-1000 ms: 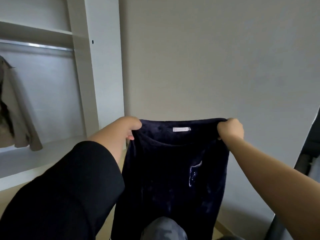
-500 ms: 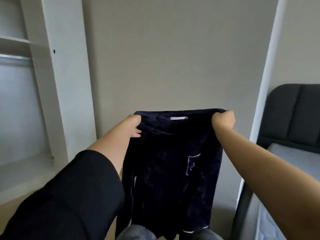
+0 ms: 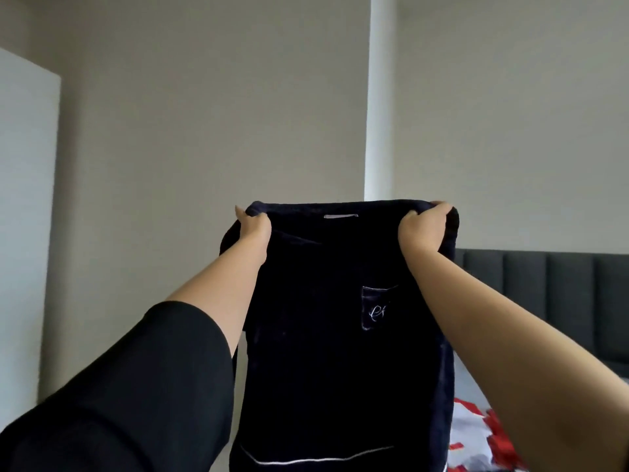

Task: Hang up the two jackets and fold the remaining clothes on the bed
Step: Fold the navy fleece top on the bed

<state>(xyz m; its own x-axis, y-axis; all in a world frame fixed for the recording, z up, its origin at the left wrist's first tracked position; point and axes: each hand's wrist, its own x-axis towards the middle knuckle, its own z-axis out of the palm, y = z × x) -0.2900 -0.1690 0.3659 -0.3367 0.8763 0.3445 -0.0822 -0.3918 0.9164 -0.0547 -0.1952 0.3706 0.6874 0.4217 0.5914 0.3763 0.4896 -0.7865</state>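
Note:
A dark navy velvet top (image 3: 333, 352) with white piping and a small chest pocket hangs in front of me at arm's length. My left hand (image 3: 253, 229) grips its left shoulder and my right hand (image 3: 422, 226) grips its right shoulder, holding the collar edge stretched flat. A white label shows at the neckline. At the lower right a red and white garment (image 3: 476, 437) lies on the bed (image 3: 469, 383). No jacket shows in this view.
The bed's dark grey padded headboard (image 3: 561, 287) stands at the right against the wall. A white vertical post (image 3: 381, 97) rises behind the top. A white wardrobe panel (image 3: 23, 199) fills the left edge.
My view has swung right, from the wardrobe toward the bed. Both hands kept their hold on the navy top and carried it along, raised a little higher.

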